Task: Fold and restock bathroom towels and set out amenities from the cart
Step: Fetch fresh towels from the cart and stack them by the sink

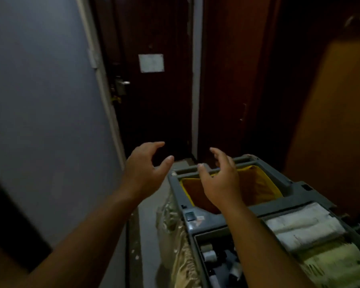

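Head view: in a dim corridor both hands are held up and empty. The left hand (142,169) is over the floor beside the cart (295,185), and the right hand (220,183) is above its yellow-lined bag (260,183). The fingers (154,144) of each are spread wide and loosely curved, holding nothing. The folded towels (303,225) lie in the cart's top tray, nearer the person than either hand. Small rolls (210,256) sit in the compartment beside them, too dark to identify. A closed door (154,111) stands ahead. As I judge the risks, poor light could mean picking the wrong amenity, and a careless reach across the tray could drag the towels out of fold — or snag the plastic bag (175,235) hanging at the cart's side.
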